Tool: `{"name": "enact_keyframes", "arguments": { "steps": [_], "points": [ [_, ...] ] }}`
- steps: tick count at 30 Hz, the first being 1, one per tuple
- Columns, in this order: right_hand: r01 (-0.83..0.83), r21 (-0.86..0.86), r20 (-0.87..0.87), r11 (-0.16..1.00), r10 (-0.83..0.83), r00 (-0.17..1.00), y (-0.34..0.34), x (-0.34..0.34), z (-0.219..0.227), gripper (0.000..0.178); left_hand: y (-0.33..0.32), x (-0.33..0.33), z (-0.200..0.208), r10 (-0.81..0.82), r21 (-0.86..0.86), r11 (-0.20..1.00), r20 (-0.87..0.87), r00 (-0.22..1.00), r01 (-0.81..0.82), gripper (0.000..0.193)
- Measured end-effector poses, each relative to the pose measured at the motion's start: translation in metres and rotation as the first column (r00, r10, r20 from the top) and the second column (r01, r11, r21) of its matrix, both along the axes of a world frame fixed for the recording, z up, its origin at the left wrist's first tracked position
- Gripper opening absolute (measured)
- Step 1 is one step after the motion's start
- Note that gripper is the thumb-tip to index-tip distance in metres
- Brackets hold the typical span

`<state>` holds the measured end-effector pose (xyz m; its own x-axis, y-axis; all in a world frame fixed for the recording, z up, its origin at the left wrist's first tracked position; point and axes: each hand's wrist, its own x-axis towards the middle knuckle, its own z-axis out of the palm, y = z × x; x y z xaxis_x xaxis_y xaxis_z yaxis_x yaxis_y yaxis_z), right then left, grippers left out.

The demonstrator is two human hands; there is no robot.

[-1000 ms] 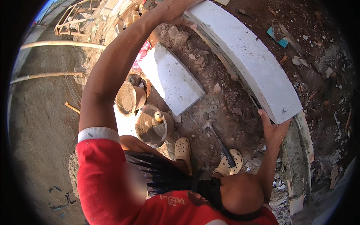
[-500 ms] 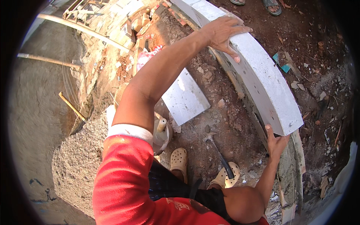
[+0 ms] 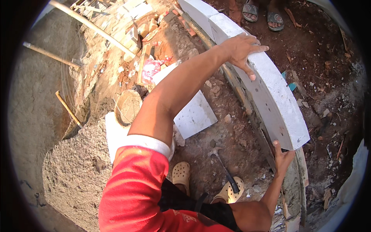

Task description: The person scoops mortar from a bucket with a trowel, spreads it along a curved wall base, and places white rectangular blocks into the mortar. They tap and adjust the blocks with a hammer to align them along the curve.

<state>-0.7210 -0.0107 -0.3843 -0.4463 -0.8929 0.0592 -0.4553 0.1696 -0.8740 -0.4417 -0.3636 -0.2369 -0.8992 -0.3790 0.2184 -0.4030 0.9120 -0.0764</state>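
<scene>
A long white lightweight concrete block (image 3: 276,92) stands on edge along a low wall of rough mortar (image 3: 294,189). My left hand (image 3: 241,51) is clamped over its top edge, the thumb against the near face and the fingers across the top. At the block's near end, my right hand (image 3: 283,157) grips the lower corner, its thumb up against the face; part of its fingers is hidden. Another white block (image 3: 222,26) adjoins the far end. On the ground to the left lies a flat white block (image 3: 196,116), partly behind my left arm. A hammer (image 3: 224,168) rests beside my shoe.
My beige clogs (image 3: 181,174) stand on dirt strewn with rubble. A round container (image 3: 128,106) sits left of my arm, near a rough stone mass (image 3: 77,166). Wooden poles (image 3: 92,29) slant at the upper left. Another person's sandalled feet (image 3: 275,20) are beyond the wall.
The view has shifted slightly, bringing more of the other person's feet and the round container into sight. Both my hands keep their hold on the block.
</scene>
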Motion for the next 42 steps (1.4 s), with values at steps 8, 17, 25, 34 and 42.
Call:
{"name": "enact_keyframes", "arguments": {
  "steps": [8, 17, 25, 34, 42],
  "points": [
    [0.015, -0.008, -0.121, 1.0, -0.016, 0.993, 0.089, 0.067, -0.003, 0.06, 0.062, 0.001, 0.003, 0.001, -0.081, 0.997, -0.15, 0.989, -0.013, 0.102],
    [-0.488, 0.201, -0.297, 0.849, 0.528, 0.796, 0.154, 0.131, -0.082, 0.049, 0.097, -0.005, -0.008, 0.142, 0.06, 0.989, -0.225, 0.964, -0.132, 0.073],
    [-0.606, 0.166, -0.409, 0.778, 0.614, 0.675, 0.155, 0.143, -0.103, 0.045, 0.097, 0.0, -0.002, 0.125, -0.013, 0.992, -0.177, 0.976, -0.129, 0.072],
    [-0.541, 0.434, -0.272, 0.72, 0.677, 0.683, 0.146, 0.149, -0.091, 0.04, 0.091, -0.009, -0.013, 0.129, 0.001, 0.991, -0.213, 0.968, -0.132, 0.064],
    [-0.561, 0.276, 0.197, 0.781, 0.525, 0.828, 0.109, 0.118, -0.004, 0.042, 0.089, -0.007, -0.014, 0.153, 0.055, 0.988, -0.214, 0.965, -0.145, 0.063]
  ]
}}
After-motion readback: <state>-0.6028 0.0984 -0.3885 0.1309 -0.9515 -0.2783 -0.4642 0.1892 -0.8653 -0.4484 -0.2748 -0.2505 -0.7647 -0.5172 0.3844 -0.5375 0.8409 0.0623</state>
